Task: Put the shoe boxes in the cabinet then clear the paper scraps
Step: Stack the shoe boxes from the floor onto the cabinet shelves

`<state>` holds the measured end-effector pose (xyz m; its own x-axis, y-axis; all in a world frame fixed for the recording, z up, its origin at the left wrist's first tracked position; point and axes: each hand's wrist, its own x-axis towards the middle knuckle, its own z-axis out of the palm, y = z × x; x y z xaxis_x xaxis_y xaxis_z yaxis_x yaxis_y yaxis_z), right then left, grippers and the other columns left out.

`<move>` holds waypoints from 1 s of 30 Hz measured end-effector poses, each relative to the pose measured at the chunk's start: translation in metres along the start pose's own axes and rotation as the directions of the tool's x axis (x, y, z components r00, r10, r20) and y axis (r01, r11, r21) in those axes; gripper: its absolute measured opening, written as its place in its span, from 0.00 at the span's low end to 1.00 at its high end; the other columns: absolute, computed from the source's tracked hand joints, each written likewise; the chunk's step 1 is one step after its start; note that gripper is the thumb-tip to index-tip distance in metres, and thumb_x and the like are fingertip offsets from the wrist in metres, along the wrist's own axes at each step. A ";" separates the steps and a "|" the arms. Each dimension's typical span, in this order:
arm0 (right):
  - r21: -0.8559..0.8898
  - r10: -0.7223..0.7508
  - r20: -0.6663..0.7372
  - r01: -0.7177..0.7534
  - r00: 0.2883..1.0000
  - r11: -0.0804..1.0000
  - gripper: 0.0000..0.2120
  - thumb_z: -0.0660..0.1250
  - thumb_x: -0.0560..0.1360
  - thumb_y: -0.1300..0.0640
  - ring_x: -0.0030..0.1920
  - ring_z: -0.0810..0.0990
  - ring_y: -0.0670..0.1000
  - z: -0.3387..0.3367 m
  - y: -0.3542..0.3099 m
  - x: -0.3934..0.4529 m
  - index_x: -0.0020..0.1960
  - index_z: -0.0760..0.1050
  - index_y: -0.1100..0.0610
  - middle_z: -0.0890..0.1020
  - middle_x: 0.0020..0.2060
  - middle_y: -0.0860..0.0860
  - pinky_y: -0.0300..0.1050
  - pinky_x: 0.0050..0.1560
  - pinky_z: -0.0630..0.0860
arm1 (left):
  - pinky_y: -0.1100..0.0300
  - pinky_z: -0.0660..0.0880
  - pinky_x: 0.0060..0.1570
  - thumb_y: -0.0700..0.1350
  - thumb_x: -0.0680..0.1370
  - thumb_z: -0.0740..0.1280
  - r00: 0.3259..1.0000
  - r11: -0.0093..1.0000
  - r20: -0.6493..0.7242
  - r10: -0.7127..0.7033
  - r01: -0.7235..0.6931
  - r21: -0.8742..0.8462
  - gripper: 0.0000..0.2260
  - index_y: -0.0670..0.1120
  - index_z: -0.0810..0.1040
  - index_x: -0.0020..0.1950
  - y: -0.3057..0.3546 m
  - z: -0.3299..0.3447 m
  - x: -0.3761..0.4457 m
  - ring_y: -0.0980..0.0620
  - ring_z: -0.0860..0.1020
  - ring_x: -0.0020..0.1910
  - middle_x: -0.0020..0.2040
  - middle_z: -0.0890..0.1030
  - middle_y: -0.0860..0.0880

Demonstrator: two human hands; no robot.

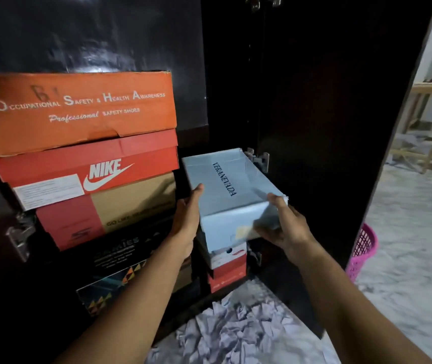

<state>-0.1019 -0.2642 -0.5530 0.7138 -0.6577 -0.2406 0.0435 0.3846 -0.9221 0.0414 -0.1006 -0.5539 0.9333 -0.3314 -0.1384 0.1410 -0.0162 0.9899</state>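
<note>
A pale blue shoe box (225, 187) marked VERANEVADA lies atop a short stack of red and white boxes (226, 269) inside the dark cabinet (301, 101). My left hand (187, 224) presses flat on the box's left side. My right hand (285, 227) grips its near right corner. To the left stands a taller stack: an orange safety-shoes box (75, 111), a red Nike box (91, 190) and a black box (115, 269) at the bottom. Crumpled white paper scraps (238, 329) lie on the floor before the cabinet.
The open cabinet door (341, 153) stands right of the box. A pink plastic basket (363, 250) sits on the marble floor behind the door. Wooden furniture legs (430, 122) are at the far right.
</note>
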 end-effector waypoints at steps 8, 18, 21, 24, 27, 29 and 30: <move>-0.054 0.101 -0.047 -0.104 0.994 0.993 0.28 0.76 0.74 0.42 0.56 0.82 0.65 0.051 -0.031 0.059 0.65 0.72 0.57 0.72 0.59 0.59 0.55 0.50 0.87 | 0.59 0.78 0.39 0.62 0.77 0.69 0.993 0.992 -0.080 0.083 -0.075 0.099 0.22 0.48 0.76 0.63 -0.003 -0.005 -0.009 0.51 0.84 0.42 0.53 0.81 0.48; -0.098 0.020 0.220 0.002 0.975 0.995 0.15 0.66 0.83 0.52 0.66 0.77 0.61 0.096 -0.006 0.096 0.68 0.74 0.55 0.78 0.69 0.59 0.55 0.70 0.74 | 0.51 0.73 0.61 0.65 0.63 0.70 0.997 0.999 -0.061 0.044 -0.044 -0.004 0.32 0.53 0.75 0.64 0.006 -0.001 0.033 0.53 0.77 0.56 0.61 0.78 0.51; -0.174 -0.014 0.237 0.057 0.971 0.983 0.10 0.64 0.84 0.52 0.69 0.76 0.62 0.086 0.000 0.083 0.64 0.74 0.53 0.76 0.71 0.60 0.56 0.72 0.72 | 0.47 0.76 0.65 0.62 0.64 0.71 0.996 0.995 -0.059 0.063 -0.058 0.085 0.30 0.53 0.76 0.63 -0.003 -0.002 0.032 0.49 0.80 0.59 0.63 0.79 0.48; -0.291 -0.096 0.206 0.155 0.974 0.944 0.13 0.63 0.84 0.56 0.68 0.78 0.64 0.061 0.006 0.062 0.66 0.77 0.59 0.77 0.68 0.64 0.58 0.71 0.75 | 0.50 0.79 0.60 0.56 0.71 0.72 0.992 0.989 -0.053 0.110 -0.104 0.107 0.14 0.53 0.77 0.53 -0.013 0.007 0.015 0.48 0.83 0.53 0.59 0.82 0.47; -0.343 -0.175 0.196 0.235 0.965 0.909 0.13 0.64 0.84 0.57 0.59 0.84 0.59 0.021 0.012 0.036 0.66 0.78 0.58 0.82 0.62 0.61 0.48 0.57 0.80 | 0.56 0.78 0.48 0.48 0.80 0.69 0.992 0.985 0.012 0.122 -0.123 0.123 0.06 0.48 0.79 0.55 -0.026 0.030 -0.004 0.51 0.83 0.46 0.57 0.83 0.47; -0.371 -0.189 0.183 0.246 0.965 0.896 0.11 0.64 0.83 0.57 0.53 0.84 0.56 -0.013 0.015 0.019 0.64 0.78 0.57 0.84 0.59 0.60 0.45 0.52 0.80 | 0.59 0.76 0.43 0.47 0.81 0.67 0.992 0.982 0.067 0.109 -0.118 0.146 0.09 0.45 0.80 0.58 -0.035 0.051 -0.020 0.53 0.83 0.43 0.56 0.83 0.47; -0.388 -0.194 0.175 0.248 0.965 0.888 0.10 0.64 0.83 0.57 0.52 0.84 0.55 -0.032 0.016 0.011 0.63 0.79 0.56 0.84 0.57 0.59 0.45 0.51 0.80 | 0.60 0.75 0.42 0.47 0.82 0.66 0.989 0.981 0.104 0.103 -0.118 0.152 0.09 0.46 0.81 0.58 -0.039 0.064 -0.030 0.54 0.83 0.43 0.55 0.83 0.48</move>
<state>-0.1157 -0.2863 -0.5802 0.8029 -0.5961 -0.0006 -0.0549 -0.0730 -0.9958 -0.0131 -0.1503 -0.5866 0.9035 -0.4274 -0.0315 -0.0223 -0.1203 0.9925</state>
